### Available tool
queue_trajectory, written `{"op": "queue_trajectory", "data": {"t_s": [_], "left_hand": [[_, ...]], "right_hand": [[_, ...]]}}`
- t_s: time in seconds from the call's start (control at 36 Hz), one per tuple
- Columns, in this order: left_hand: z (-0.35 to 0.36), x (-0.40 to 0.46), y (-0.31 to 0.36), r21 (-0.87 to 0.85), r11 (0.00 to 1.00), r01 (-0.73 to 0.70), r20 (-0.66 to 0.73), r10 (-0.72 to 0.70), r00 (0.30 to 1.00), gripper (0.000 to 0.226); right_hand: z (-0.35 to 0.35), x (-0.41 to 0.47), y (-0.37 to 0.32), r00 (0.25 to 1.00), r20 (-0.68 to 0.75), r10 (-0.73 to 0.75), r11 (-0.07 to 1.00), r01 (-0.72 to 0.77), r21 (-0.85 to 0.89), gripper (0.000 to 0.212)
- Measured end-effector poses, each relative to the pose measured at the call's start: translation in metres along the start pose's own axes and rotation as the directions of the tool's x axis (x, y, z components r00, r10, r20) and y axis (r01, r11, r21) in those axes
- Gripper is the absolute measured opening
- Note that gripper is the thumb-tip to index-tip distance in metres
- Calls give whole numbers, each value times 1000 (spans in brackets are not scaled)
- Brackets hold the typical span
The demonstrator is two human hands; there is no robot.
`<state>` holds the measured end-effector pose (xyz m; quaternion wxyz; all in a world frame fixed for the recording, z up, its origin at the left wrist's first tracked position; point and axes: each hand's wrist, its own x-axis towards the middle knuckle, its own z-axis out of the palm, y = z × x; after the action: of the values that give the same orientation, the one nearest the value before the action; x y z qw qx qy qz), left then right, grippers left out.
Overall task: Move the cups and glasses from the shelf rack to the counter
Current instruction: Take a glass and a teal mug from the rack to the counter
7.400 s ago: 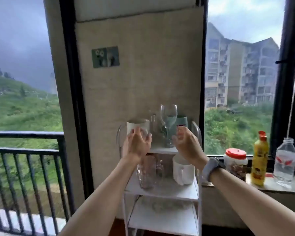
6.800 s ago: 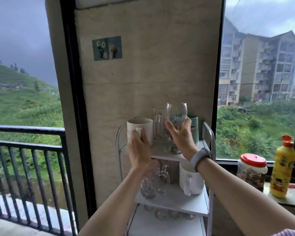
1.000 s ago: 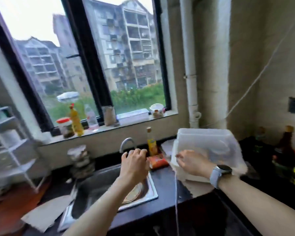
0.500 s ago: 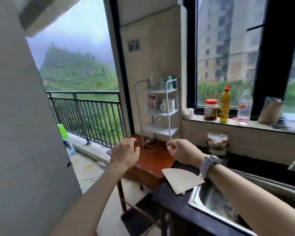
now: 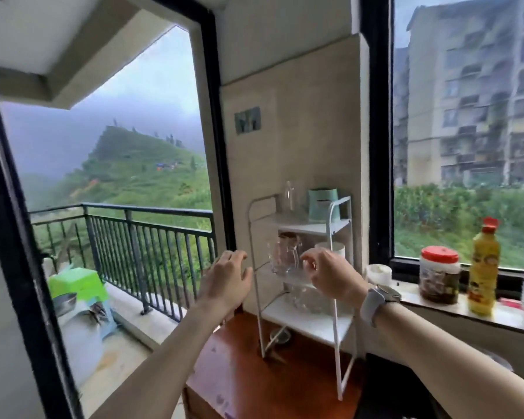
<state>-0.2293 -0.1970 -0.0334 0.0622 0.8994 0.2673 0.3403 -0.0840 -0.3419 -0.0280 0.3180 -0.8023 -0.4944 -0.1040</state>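
Both grips empty and spread, left hand [image 5: 224, 278], right hand [image 5: 330, 275] before glass mugs [image 5: 283, 257] on shelf rack [image 5: 335, 228]

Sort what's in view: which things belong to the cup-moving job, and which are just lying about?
Job: rack; teal cup; tall glass; glass mugs; white mug; both empty hands, left, right.

Lying about: red-lidded jar; yellow bottle; green stool; railing.

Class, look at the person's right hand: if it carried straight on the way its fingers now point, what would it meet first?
Most likely the clear glass mug on the middle tier of the white shelf rack. The right hand is open, its fingers aimed left and forward at it. Depth is unclear, so the gap cannot be judged.
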Motion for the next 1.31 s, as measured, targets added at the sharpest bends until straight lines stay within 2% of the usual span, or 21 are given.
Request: {"op": "queue_trajectory", "data": {"t_s": [0.14, 0.25, 0.33, 0.39, 0.44, 0.58, 0.69, 0.81, 0.89, 1.0, 1.08, 1.17, 1.25, 1.31], "left_hand": [[27, 68, -12, -105, 993, -59, -112, 47, 993, 32], [55, 125, -19, -208, 974, -90, -154, 59, 986, 28], [80, 169, -24, -289, 952, -105, -146, 64, 987, 27], [98, 199, -28, -346, 930, -122, -135, 80, 988, 27], [117, 229, -29, -406, 905, -125, -115, 86, 990, 28], [159, 298, -28, -579, 812, -70, -24, 69, 997, 37], [175, 321, -22, -673, 734, -94, -27, 102, 994, 28], [194, 338, -21, -747, 660, -78, 3, 121, 993, 21], [200, 342, -23, -792, 604, -82, 13, 151, 989, 18], [202, 343, -28, -790, 606, -93, -28, 116, 993, 19], [200, 339, -36, -754, 639, -155, -127, 91, 988, 15], [197, 333, -45, -751, 630, -199, -177, 99, 979, 12], [194, 327, -47, -796, 576, -189, -164, 95, 982, 10], [193, 326, -44, -834, 535, -140, -101, 101, 990, 6]], "right_hand": [[9, 68, 18, 993, -120, 21, 998, -14, 59, 27], [22, 122, 34, 980, -177, 97, 992, -80, 101, 30], [34, 163, 45, 969, -184, 165, 981, -143, 127, 23], [41, 190, 51, 957, -203, 205, 973, -178, 143, 36], [46, 218, 58, 935, -241, 259, 958, -218, 184, 38], [63, 278, 81, 826, -271, 494, 848, -390, 357, 27], [73, 289, 87, 804, -263, 534, 813, -402, 420, 26], [81, 293, 91, 787, -264, 558, 767, -367, 527, 36], [81, 292, 97, 774, -264, 575, 743, -359, 565, 33], [79, 293, 103, 777, -223, 588, 707, -361, 608, 27], [77, 291, 105, 778, -187, 600, 668, -359, 652, 25], [74, 287, 104, 767, -188, 614, 654, -360, 665, 24], [70, 280, 101, 759, -205, 619, 623, -315, 716, 15], [67, 275, 99, 728, -257, 635, 638, -307, 706, 7]]}}
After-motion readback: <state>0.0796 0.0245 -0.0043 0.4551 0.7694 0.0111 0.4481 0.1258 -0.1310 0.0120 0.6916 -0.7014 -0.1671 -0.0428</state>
